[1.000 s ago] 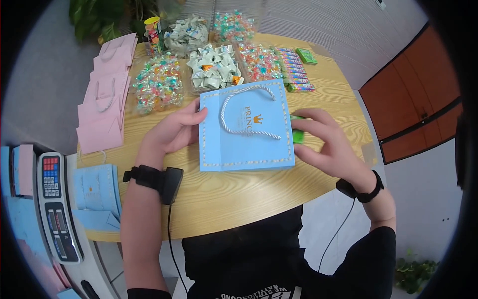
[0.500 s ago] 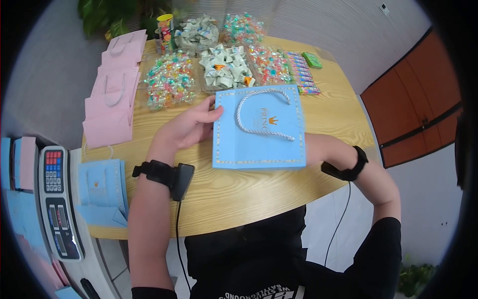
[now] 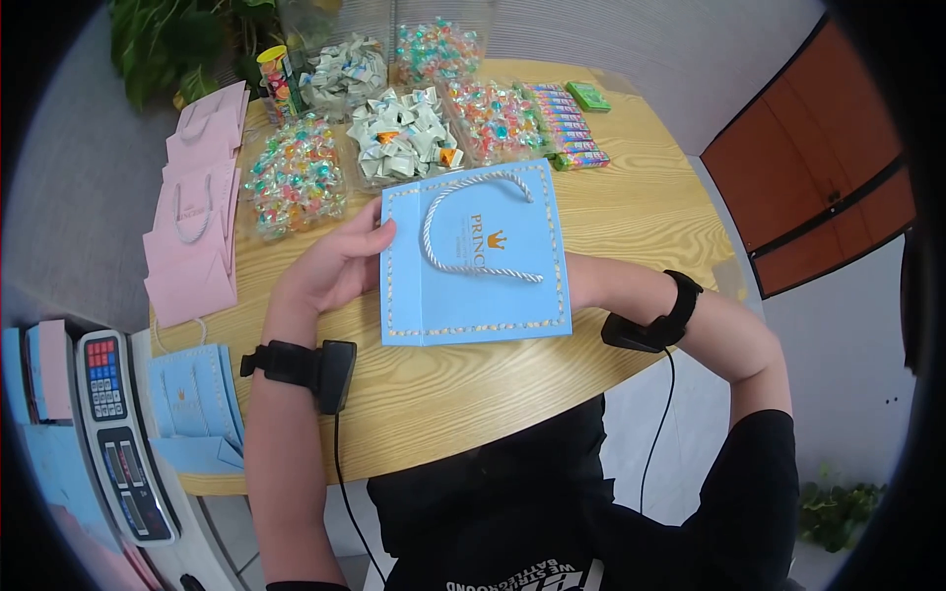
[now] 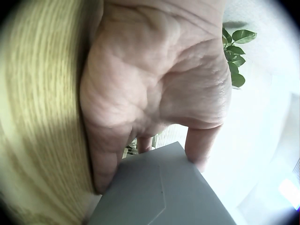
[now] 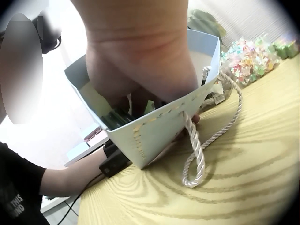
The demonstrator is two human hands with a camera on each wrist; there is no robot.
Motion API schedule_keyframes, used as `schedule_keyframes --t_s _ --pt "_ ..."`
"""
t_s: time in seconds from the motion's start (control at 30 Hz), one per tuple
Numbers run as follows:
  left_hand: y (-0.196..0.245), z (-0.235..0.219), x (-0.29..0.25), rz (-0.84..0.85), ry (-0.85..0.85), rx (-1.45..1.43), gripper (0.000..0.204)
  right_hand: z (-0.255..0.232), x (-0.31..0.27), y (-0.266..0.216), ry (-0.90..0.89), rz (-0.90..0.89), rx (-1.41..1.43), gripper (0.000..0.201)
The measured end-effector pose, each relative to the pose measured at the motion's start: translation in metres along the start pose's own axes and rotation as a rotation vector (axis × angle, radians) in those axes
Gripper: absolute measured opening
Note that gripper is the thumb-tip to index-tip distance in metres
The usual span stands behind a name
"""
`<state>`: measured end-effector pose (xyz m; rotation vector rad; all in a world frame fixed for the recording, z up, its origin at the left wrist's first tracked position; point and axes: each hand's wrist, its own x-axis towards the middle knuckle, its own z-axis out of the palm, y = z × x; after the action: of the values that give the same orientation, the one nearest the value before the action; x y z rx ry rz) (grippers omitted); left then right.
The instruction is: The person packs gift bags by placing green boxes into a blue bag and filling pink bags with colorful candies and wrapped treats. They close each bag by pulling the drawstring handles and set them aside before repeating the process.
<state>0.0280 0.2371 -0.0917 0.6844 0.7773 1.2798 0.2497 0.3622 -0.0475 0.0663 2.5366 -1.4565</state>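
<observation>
A blue paper bag [image 3: 493, 295] with a white rope handle lies on its side at the table's middle, its mouth facing right. My left hand [image 3: 335, 264] grips its left end, thumb on the upper face; in the left wrist view this hand [image 4: 150, 79] has fingers on both sides of the bag's grey-looking base [image 4: 164, 192]. My right hand [image 5: 140, 70] is inside the bag [image 5: 154, 136] in the right wrist view, where something dark green shows by partly hidden fingers. In the head view the bag covers most of it.
Trays of wrapped candies [image 3: 296, 182], a candy tube [image 3: 279, 81], colourful sticks [image 3: 567, 128] and a green pack [image 3: 588, 96] stand along the back. Pink bags [image 3: 192, 227] and folded blue bags [image 3: 197, 394] lie left, beside a scale [image 3: 123, 433].
My right hand, earlier at the bag's mouth with a green pack, has moved left into the bag. My left hand keeps its grip. The head view has shifted.
</observation>
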Motion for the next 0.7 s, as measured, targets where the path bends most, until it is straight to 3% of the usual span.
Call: schedule_keyframes --t_s 0.6,0.67,0.7 --pt "0.0 -0.003 0.001 0.003 -0.014 -0.049 0.069 0.007 0.002 -0.011 0.049 -0.198 -0.016 0.048" --pt "0.002 -0.002 -0.001 0.018 0.01 -0.101 0.067 0.014 0.007 -0.02 0.186 -0.378 -0.093 0.043" --pt "0.002 -0.004 -0.001 0.01 0.008 -0.097 0.067 0.017 0.007 -0.025 0.195 -0.379 -0.089 0.043"
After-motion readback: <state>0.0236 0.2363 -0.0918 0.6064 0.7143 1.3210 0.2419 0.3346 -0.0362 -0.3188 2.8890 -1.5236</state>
